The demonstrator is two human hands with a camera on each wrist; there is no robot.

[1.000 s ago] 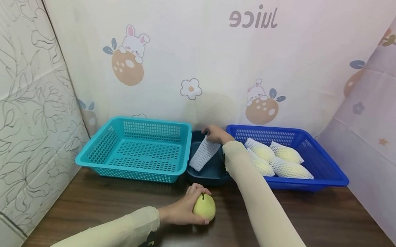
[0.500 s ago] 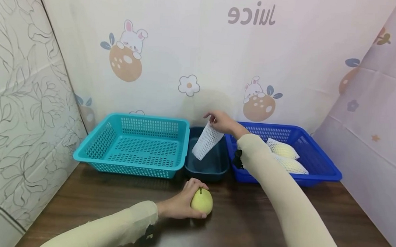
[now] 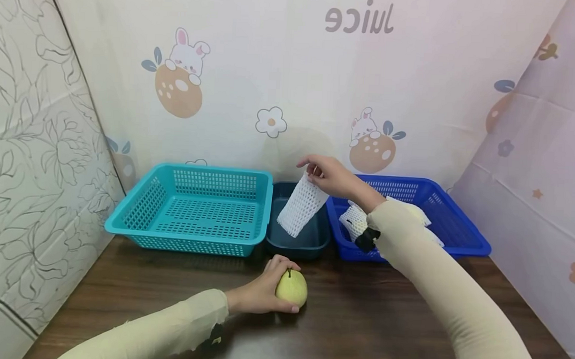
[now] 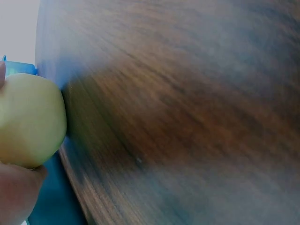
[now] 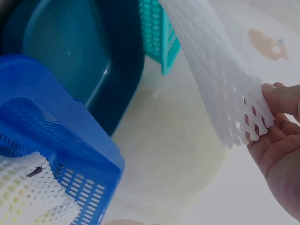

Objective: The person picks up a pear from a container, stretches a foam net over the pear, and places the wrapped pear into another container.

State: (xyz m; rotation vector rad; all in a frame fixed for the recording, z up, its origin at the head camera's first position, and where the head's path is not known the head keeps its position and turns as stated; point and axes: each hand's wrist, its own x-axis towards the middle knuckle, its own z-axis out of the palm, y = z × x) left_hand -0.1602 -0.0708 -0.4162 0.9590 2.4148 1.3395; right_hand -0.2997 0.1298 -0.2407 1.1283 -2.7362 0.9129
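Note:
My left hand (image 3: pixel 263 291) grips a yellow-green pear (image 3: pixel 292 288) by its side, low at the wooden table near the front; the pear's stem points up. In the left wrist view the same pear (image 4: pixel 30 119) sits between thumb and fingers. Over the dark teal basin (image 3: pixel 296 249), my right hand (image 3: pixel 333 176) pinches the upper end of a white foam net sleeve (image 3: pixel 303 204), which hangs slanting down and looks flat. The right wrist view shows thumb and fingers of the right hand (image 5: pixel 283 140) on one edge of the foam net sleeve (image 5: pixel 215 70).
A turquoise basket (image 3: pixel 188 245) stands left of the basin. On the right is a blue basket (image 3: pixel 467 249) with several pears in foam nets (image 3: pixel 355 220), partly hidden by my right forearm. A printed curtain (image 3: pixel 234 81) hangs behind them, above the dark wooden table (image 3: pixel 358 322).
My right hand has risen out of the basin, lifting the foam net sleeve with it. The left hand keeps its grip on the pear at about the same spot.

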